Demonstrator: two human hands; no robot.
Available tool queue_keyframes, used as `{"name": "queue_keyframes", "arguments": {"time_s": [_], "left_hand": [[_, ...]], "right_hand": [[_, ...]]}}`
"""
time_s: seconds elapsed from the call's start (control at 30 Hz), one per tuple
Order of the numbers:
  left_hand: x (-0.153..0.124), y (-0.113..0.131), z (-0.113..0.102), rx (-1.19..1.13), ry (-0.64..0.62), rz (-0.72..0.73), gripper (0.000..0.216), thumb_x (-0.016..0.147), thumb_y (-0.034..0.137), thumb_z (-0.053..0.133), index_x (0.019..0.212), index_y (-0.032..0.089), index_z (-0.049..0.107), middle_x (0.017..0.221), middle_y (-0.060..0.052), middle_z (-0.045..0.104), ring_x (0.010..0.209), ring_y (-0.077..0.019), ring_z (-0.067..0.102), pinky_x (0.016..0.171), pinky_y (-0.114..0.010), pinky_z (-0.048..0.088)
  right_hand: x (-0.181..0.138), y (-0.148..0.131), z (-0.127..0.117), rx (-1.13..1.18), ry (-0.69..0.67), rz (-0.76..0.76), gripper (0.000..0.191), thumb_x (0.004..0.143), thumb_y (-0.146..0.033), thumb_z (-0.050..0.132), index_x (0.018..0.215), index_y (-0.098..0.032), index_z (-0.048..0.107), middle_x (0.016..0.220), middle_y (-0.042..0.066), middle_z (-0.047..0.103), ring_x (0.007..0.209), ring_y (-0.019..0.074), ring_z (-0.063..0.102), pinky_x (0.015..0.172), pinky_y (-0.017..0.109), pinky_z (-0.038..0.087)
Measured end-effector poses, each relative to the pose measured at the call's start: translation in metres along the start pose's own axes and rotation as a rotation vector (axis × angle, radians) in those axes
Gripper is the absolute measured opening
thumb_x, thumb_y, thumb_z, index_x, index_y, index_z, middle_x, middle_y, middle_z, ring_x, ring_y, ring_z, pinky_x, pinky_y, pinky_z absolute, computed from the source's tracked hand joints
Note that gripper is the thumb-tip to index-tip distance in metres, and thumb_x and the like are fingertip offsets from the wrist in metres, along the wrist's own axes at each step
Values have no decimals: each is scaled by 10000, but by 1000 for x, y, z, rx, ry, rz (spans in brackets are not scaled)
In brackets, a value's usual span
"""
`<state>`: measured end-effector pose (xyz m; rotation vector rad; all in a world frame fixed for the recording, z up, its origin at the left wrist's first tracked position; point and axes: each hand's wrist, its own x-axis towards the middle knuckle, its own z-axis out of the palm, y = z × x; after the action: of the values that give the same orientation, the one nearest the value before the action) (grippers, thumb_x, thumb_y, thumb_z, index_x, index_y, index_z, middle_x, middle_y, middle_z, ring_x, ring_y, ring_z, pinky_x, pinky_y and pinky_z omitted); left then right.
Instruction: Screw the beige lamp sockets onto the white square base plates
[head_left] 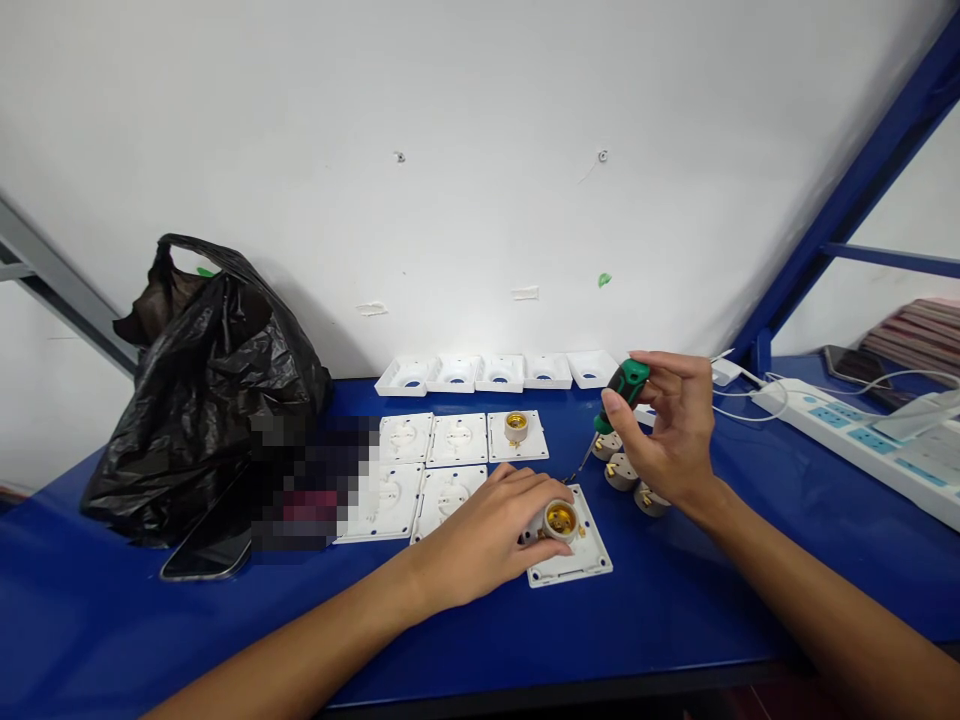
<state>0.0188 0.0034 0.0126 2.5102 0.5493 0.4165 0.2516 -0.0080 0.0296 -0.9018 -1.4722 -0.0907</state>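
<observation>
My left hand (502, 535) is closed around a round lamp socket (560, 522) with a brass-coloured inside, which sits on a white square base plate (581, 562). In my right hand (675, 430) is a screwdriver with a green and black handle (624, 390), its shaft slanting down to the left. The tip is near the plate's back edge; whether it touches anything I cannot tell. Several loose lamp sockets (620, 472) with brass terminals lie just below my right hand, partly covered by it. Behind my left hand, another plate carries a fitted socket (516, 427).
Several white plates (459, 440) lie left of my hands on the blue table (465, 650). White square covers (500, 373) line the wall. A black plastic bag (217, 390) and a phone (210, 550) are at left; a power strip (862, 435) with cables is at right.
</observation>
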Motion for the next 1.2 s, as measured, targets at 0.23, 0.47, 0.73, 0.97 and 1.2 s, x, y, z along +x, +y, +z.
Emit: {"name": "queue_keyframes", "arguments": {"time_s": [0.23, 0.47, 0.73, 0.97, 1.2], "left_hand": [[-1, 7, 1, 8, -16, -20, 260, 1029, 298, 718, 1252, 249, 595, 1171, -46, 689, 1115, -278, 640, 1021, -418, 474], [-9, 12, -15, -31, -104, -13, 219, 1022, 170, 608, 1220, 259, 577, 1125, -32, 658, 1071, -251, 614, 1026, -405, 475], [-16, 1, -13, -173, -69, -125, 291, 1028, 302, 698, 1296, 299, 584, 1256, -46, 653, 1273, -292, 565, 1039, -404, 500], [-18, -1, -13, -320, -73, -143, 498, 972, 205, 718, 1423, 329, 549, 1429, -51, 611, 1342, -261, 573, 1137, -405, 474], [-18, -4, -10, -295, -34, -182, 506, 953, 288, 779, 1418, 343, 588, 1312, -48, 653, 1297, -274, 601, 1095, -401, 505]], "right_hand": [[0, 0, 0, 9, 2, -15, 383, 934, -226, 755, 1251, -292, 551, 852, -26, 589, 643, 145, 611, 482, 285, 502], [-1, 2, 0, 2, -15, 10, 385, 942, -243, 751, 1258, -283, 535, 844, -30, 593, 635, 150, 606, 492, 294, 499], [1, 1, 1, 4, -96, 46, 380, 944, -236, 749, 1255, -282, 535, 815, -40, 612, 598, 140, 608, 472, 287, 466], [2, 2, 1, 5, -249, 108, 389, 957, -281, 752, 1276, -267, 530, 747, -56, 645, 560, 140, 633, 472, 286, 484], [1, 3, 2, -7, -341, 97, 380, 968, -300, 744, 1282, -268, 531, 750, -52, 662, 560, 142, 627, 468, 291, 481]]}}
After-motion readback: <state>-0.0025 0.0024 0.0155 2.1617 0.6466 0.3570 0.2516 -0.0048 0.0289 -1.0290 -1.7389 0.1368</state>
